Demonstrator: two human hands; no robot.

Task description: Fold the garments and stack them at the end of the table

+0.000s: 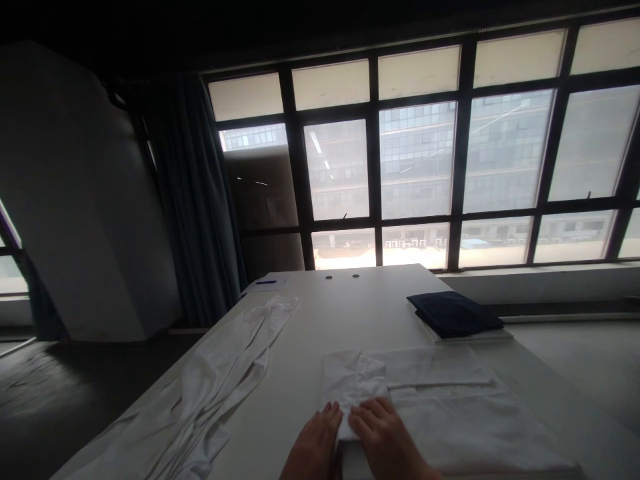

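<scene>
Both my hands rest side by side at the bottom middle, pressing flat on a folded white garment [353,380] that lies on a white table [320,320]. My left hand [315,443] lies with fingers together on the garment's near left edge. My right hand [383,437] lies just right of it, fingers extended on the same cloth. The folded piece sits on top of a wider flat white cloth [465,427] spread to the right.
A long crumpled white garment [215,387] trails along the table's left side. A folded dark blue cloth [453,313] sits on a white stack at the right edge. A sheet of paper with a pen [265,283] lies at the far left corner. Large windows stand behind.
</scene>
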